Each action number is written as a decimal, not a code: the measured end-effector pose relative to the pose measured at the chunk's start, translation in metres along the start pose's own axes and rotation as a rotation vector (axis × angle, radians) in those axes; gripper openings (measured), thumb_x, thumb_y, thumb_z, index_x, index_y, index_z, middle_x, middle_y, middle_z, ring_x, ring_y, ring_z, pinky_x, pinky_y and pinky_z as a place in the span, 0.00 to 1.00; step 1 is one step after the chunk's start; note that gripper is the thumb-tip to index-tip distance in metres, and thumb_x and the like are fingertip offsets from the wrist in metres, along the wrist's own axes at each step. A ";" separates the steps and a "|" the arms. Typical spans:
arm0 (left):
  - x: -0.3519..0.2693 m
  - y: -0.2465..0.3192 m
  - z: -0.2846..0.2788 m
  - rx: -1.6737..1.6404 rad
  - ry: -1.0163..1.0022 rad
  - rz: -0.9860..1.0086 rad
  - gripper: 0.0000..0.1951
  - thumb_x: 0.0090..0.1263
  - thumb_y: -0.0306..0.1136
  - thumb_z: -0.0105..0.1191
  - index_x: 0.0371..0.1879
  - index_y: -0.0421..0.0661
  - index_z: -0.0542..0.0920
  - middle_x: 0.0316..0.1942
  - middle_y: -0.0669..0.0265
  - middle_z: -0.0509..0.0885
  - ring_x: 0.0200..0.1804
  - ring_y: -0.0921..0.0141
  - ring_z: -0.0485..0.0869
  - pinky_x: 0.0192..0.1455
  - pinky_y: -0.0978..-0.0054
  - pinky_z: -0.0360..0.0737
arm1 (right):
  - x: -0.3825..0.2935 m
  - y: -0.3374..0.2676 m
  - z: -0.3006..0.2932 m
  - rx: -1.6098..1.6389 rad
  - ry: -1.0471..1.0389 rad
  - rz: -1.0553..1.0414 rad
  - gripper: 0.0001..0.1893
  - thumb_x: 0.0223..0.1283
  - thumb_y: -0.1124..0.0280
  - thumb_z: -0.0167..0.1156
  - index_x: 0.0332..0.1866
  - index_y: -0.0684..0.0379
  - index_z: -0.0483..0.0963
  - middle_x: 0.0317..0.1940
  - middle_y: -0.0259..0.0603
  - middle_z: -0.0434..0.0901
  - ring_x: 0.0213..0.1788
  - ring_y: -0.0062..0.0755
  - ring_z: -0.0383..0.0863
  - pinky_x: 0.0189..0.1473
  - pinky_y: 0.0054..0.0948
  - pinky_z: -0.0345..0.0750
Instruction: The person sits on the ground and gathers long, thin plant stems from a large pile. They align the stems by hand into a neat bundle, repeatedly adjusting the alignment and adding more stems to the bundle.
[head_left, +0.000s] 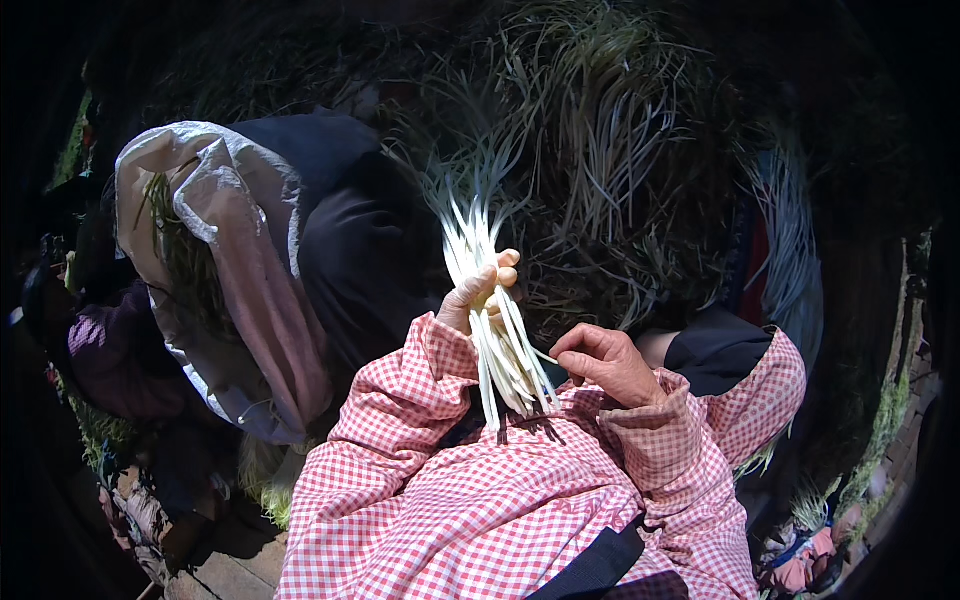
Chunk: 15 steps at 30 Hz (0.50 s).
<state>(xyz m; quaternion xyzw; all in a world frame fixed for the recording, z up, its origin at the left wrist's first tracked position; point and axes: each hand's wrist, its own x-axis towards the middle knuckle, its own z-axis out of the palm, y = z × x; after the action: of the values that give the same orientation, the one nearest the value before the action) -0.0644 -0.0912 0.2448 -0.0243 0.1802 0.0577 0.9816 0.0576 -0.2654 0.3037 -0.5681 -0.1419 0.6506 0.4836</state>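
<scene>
My left hand (484, 292), in a thin pale glove or finger covers, is closed round a bunch of long white plant stalks (499, 352). Their pale green leaves fan out above it, and the cut or lower ends hang over my red and white checked garment (465, 517). To the right of the bunch, my bare right hand (607, 364) has thumb and forefinger together at the end of one thin stalk that stands out sideways from the bunch.
A pile of similar leafy stalks (615, 142) lies in front. An open white sack (255, 300) holding darker greens stands at the left beside dark cloth. More pale stalks (791, 247) lie at the right. Brick paving (232, 570) shows at lower left.
</scene>
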 end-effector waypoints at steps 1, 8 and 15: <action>0.000 -0.002 0.001 -0.013 -0.007 0.013 0.18 0.64 0.35 0.55 0.51 0.45 0.68 0.30 0.72 0.78 0.23 0.80 0.71 0.25 0.81 0.76 | -0.005 -0.002 0.003 0.054 -0.085 0.015 0.06 0.60 0.73 0.58 0.40 0.63 0.75 0.28 0.29 0.76 0.30 0.12 0.71 0.32 0.13 0.69; 0.002 -0.015 0.003 -0.136 -0.062 -0.031 0.16 0.66 0.31 0.53 0.51 0.46 0.68 0.37 0.67 0.78 0.30 0.76 0.77 0.33 0.71 0.83 | -0.004 0.003 0.018 -0.431 0.083 -0.137 0.09 0.53 0.71 0.60 0.37 0.64 0.75 0.24 0.41 0.79 0.26 0.22 0.78 0.31 0.24 0.74; -0.004 -0.021 0.006 -0.002 0.079 0.014 0.17 0.62 0.32 0.57 0.50 0.47 0.70 0.35 0.69 0.81 0.30 0.73 0.79 0.37 0.65 0.84 | -0.004 0.006 0.019 -0.480 0.129 -0.162 0.12 0.49 0.69 0.63 0.34 0.65 0.73 0.26 0.42 0.77 0.26 0.31 0.77 0.31 0.27 0.73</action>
<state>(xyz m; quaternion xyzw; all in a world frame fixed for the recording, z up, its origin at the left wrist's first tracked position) -0.0638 -0.1119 0.2526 -0.0264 0.2188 0.0636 0.9733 0.0376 -0.2648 0.3075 -0.6936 -0.3062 0.5198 0.3937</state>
